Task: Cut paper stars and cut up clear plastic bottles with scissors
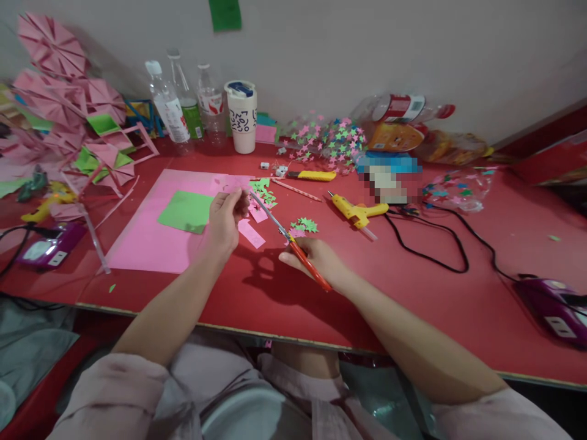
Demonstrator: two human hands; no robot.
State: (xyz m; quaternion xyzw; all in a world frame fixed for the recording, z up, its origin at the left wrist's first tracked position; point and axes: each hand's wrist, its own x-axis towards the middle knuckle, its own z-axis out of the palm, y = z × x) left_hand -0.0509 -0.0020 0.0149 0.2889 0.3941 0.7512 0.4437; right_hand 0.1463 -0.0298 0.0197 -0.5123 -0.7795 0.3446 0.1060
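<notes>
"Grey wall at the back. And below?"

"Red tabletop. Clock centred mid-view: folded pink paper decorations at 10, pink sheet at 9, white patterned tumbler at 11."

"Left hand?"

"At 9, fingers curled, tips close together; cannot tell whether gripping anything."

"Right hand?"

"Between 4 and 5, closed around red-handled scissors. Crossing mid-view from there, blades slanting toward 10, points just beside the left hand."

"Smaller things?"

"Green paper square on the pink sheet, at 9. Yellow glue gun lying between 2 and 3, yellow utility knife at 1. Pink paper strips between 8 and 9, between the hands; small green paper stars near mid-view, just beside the right hand."
</notes>
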